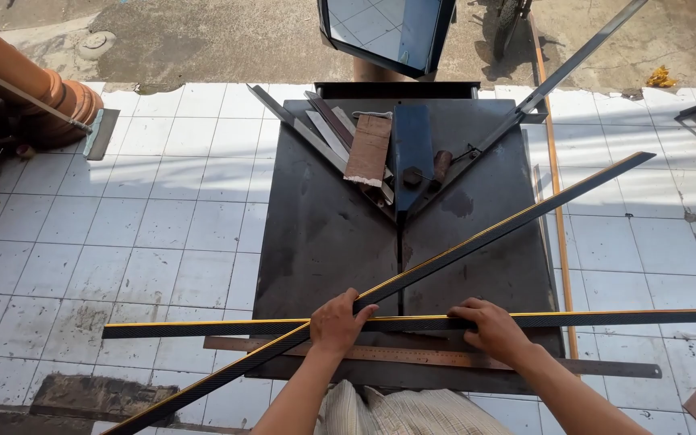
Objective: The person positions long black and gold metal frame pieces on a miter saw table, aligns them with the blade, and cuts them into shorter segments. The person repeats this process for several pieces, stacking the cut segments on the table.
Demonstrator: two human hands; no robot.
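Two long black moulding strips with a yellow edge lie crossed on the dark metal tabletop point(324, 234): the horizontal strip point(606, 319) runs level along the near edge, and the diagonal strip point(525, 213) rises from lower left to upper right, the two overlapping just beside the left hand point(337, 324). To handle this step well, keep the horizontal strip pressed flat and parallel to the steel ruler point(412, 356) lying just below it, and keep it seated on the tabletop while the diagonal strip is controlled separately (a judgement from the layout). The left hand's fingers point(362, 299) are curled closed around the diagonal strip at the crossing, knuckles up. The right hand point(493, 329) lies palm down, its fingers point(465, 308) nearly straight and slightly spread, pressing on the horizontal strip rather than gripping it. Whether the right thumb hooks under the strip cannot be told. At the far side, a V-shaped metal guide point(445, 173) holds offcuts, among them a brown wooden piece point(369, 149) and a blue blade-like plate point(412, 145). A thin orange rod point(556, 201) lies along the right edge on the white tiled floor point(163, 225).
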